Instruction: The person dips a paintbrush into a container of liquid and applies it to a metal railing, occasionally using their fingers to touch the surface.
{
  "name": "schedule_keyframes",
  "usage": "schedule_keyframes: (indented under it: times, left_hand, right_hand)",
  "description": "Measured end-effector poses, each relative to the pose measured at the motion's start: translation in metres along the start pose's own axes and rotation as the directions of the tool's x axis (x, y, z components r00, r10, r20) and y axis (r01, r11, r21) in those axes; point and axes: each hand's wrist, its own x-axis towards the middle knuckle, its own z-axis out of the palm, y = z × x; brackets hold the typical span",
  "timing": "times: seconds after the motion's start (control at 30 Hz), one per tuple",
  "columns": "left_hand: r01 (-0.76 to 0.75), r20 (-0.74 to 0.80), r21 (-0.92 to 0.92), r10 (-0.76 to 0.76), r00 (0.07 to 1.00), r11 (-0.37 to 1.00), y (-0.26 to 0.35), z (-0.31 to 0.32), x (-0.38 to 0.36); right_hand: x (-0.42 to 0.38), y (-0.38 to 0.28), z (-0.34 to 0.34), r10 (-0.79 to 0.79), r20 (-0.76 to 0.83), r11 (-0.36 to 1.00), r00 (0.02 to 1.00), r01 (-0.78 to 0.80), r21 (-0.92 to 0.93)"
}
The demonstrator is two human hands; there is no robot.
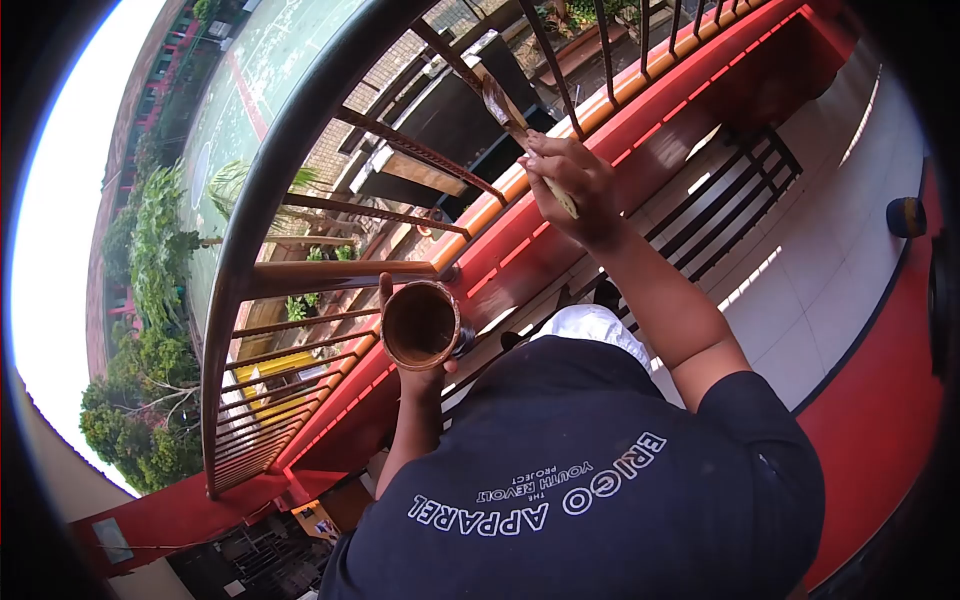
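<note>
My right hand (575, 185) is closed around the handle of a paintbrush (508, 112), its brown-stained bristles pointing up and away from me. In this view the bristle end overlaps the lower part of a baluster (447, 55) of the metal railing. Lower and to the left, my left hand (424, 381) grips a cup (421, 324) whose mouth faces the camera. Brown paint coats the cup's inside and rim. Beside the cup, a thick orange-brown post (345, 277) joins the dark top rail (232, 265) to the base.
Along the foot of the railing runs a red ledge (500, 262) with an orange strip. Pale floor tiles (800, 270) carry the railing's striped shadow, and a dark round object (907, 217) sits near the red wall. Beyond the railing, trees (150, 370) and a green court (260, 80) lie below.
</note>
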Motion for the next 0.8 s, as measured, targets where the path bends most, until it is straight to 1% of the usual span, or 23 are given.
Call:
schedule_keyframes:
  times: [0.03,0.07,0.17,0.2,0.23,0.27,0.37,0.4,0.5,0.53,0.63,0.7,0.77,0.8]
  left_hand:
    - [-0.022,0.0,-0.001,0.022,1.0,1.0,-0.001,0.0,0.0]
    - [-0.034,0.003,0.045,0.034,0.999,0.998,-0.004,-0.004,0.0]
    - [-0.028,-0.004,0.062,0.028,1.0,0.998,-0.008,-0.006,-0.002]
    - [-0.002,-0.01,0.056,0.002,1.0,0.998,-0.006,-0.004,-0.003]
    - [0.026,-0.016,0.051,-0.026,1.0,0.998,-0.002,-0.001,-0.003]
    - [0.05,-0.021,0.044,-0.049,0.999,0.998,0.0,0.001,-0.004]
    - [-0.037,0.01,0.04,0.037,0.999,0.999,-0.014,-0.004,-0.002]
    - [-0.051,0.021,0.06,0.05,0.999,0.997,-0.019,-0.01,-0.004]
    - [0.004,-0.021,0.017,-0.004,1.0,1.0,-0.009,-0.003,-0.003]
    - [-0.037,0.044,0.069,0.034,0.998,0.997,-0.016,-0.012,-0.001]
    - [0.001,0.0,0.003,-0.001,1.0,1.0,-0.009,-0.004,-0.002]
    - [0.015,-0.004,-0.015,-0.015,1.0,1.0,-0.005,-0.002,-0.003]
    - [0.0,-0.003,-0.012,0.0,1.0,1.0,-0.011,-0.01,-0.003]
    - [0.005,0.012,-0.033,-0.004,1.0,0.999,-0.01,-0.013,-0.002]
  right_hand:
    - [-0.007,-0.005,-0.004,-0.013,0.019,1.0,1.0,0.013,0.001]
    - [-0.012,-0.008,-0.006,-0.024,0.041,1.0,0.999,0.023,0.005]
    - [-0.003,-0.011,-0.008,-0.003,-0.11,1.0,0.994,0.006,0.029]
    - [0.006,-0.009,-0.005,0.023,-0.149,0.999,0.989,-0.018,0.033]
    - [0.013,-0.002,-0.003,0.014,-0.147,1.0,0.989,-0.011,0.02]
    - [0.014,-0.001,0.001,0.013,-0.095,1.0,0.995,-0.011,0.019]
    - [-0.001,-0.009,0.002,-0.008,0.019,1.0,1.0,0.008,-0.009]
    - [-0.004,-0.015,-0.002,-0.004,0.015,0.999,1.0,0.004,0.039]
    - [-0.01,-0.029,-0.01,0.008,-0.003,0.994,1.0,-0.008,0.105]
    - [-0.007,-0.03,-0.009,-0.021,-0.01,0.994,1.0,0.022,0.109]
    - [0.013,-0.023,0.0,-0.027,0.052,0.987,0.998,0.019,0.162]
    - [0.023,-0.001,0.008,0.029,-0.001,0.982,1.0,-0.028,0.186]
    - [0.025,0.012,0.002,0.178,-0.03,0.956,0.984,-0.165,0.244]
    - [0.024,0.009,-0.004,0.204,-0.016,0.957,0.979,-0.196,0.215]
